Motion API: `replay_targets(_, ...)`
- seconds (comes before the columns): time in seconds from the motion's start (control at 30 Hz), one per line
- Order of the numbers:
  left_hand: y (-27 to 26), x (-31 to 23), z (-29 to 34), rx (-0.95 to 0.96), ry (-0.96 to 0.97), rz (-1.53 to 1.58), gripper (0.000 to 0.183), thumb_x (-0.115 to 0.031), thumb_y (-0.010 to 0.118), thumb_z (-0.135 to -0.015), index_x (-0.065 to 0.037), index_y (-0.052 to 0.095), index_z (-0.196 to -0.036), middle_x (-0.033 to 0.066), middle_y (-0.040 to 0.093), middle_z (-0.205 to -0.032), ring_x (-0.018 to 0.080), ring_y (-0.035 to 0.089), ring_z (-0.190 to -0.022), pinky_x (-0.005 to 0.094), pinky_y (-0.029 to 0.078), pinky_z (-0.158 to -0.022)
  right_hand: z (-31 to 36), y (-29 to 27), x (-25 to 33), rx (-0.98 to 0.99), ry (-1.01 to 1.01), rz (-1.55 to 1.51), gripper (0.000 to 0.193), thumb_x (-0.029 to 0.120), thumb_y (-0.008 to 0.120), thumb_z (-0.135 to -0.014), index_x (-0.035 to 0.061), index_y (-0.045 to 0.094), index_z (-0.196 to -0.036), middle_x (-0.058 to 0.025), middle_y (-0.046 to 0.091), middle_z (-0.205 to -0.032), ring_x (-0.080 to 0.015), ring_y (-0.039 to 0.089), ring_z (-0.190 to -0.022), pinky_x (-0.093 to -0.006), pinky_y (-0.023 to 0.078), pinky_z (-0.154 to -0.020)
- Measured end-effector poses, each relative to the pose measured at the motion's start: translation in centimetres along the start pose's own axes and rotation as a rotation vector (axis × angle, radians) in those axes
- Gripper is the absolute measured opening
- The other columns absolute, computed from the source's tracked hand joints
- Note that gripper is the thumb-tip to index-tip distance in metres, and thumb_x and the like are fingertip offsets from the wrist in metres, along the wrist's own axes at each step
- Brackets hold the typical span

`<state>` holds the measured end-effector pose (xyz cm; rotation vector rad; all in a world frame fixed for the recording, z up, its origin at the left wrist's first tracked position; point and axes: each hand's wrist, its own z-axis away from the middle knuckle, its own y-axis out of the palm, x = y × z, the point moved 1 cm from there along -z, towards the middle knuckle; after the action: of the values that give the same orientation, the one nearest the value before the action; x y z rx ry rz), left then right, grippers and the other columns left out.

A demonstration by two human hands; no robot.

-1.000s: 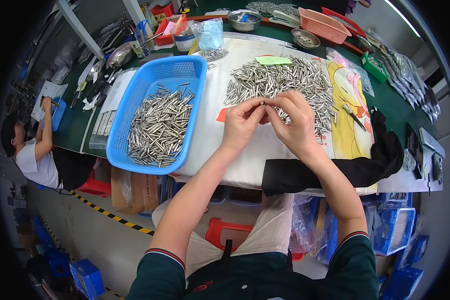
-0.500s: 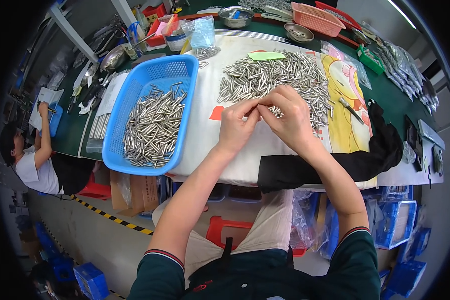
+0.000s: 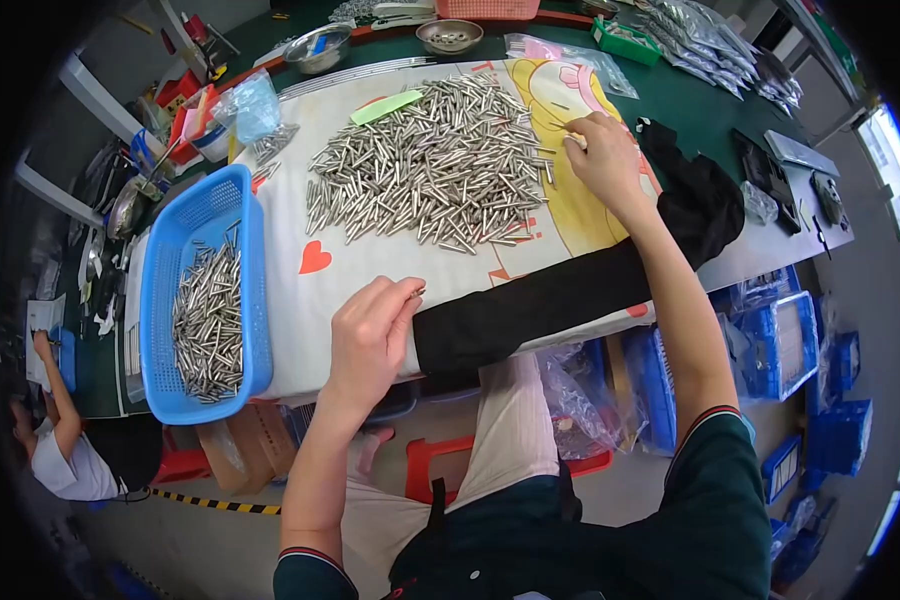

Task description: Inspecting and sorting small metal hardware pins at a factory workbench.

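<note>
Right hand (image 3: 607, 160) away, pins (image 3: 208, 320) in basket (image 3: 257, 340)

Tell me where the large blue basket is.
The large blue basket stands at the head view's left, with the red heart and left hand to its right.

Bright, even light falls over the pale cloth (image 3: 300, 315) before me, with only soft shadows. The metal pins (image 3: 425, 165) glint in tiny highlights. To my right, a window (image 3: 895, 170) glares almost white. My left hand (image 3: 368, 325) looks sharp; straight edges bend outward, and the rim blackens.
</note>
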<state>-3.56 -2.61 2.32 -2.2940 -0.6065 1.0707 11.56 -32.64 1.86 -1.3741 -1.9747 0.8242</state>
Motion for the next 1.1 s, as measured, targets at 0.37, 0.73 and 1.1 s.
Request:
replay_targets(0.37,3.0,-1.5,2.9,0.036,0.099,-0.314,0.022,-0.003,0.068,-0.070,-0.004,0.063,-0.092,0.0048,0.048,-0.071,0.0191,0.050,-0.064,0.0319,0.038,-0.056,0.9,3.6,-4.5,0.170,0.091,0.188,0.026,0.029,0.060,-0.080,0.0044,0.059,-0.088,-0.0107,0.061,-0.090,-0.0283,0.057,-0.092,-0.0411,0.046,-0.073)
replay_targets(0.73,2.1,-2.4,3.6,-0.066,-0.046,-0.146,0.029,0.006,0.068,-0.069,0.002,0.063,-0.097,0.0089,0.053,-0.077,0.0196,0.054,-0.061,0.0291,0.044,-0.053,2.5,-7.5,7.8,-0.021,0.511,-1.856,0.020,0.022,0.040,-0.092,0.0029,0.046,-0.092,0.0007,0.034,-0.067,-0.0086,0.029,-0.056,-0.0212,0.027,-0.052)
replay_targets(1.1,3.6,-2.1,4.2,-0.045,-0.049,-0.168,0.014,0.000,0.070,-0.066,-0.001,0.060,-0.076,0.0071,0.052,-0.073,0.0240,0.052,-0.066,0.0342,0.040,-0.061,8.6,-4.7,16.0,0.265,0.529,-2.349,0.051,0.052,0.035,-0.092,0.0098,0.036,-0.062,0.0053,0.024,-0.046,-0.0060,0.017,-0.043,-0.0232,0.014,-0.041)
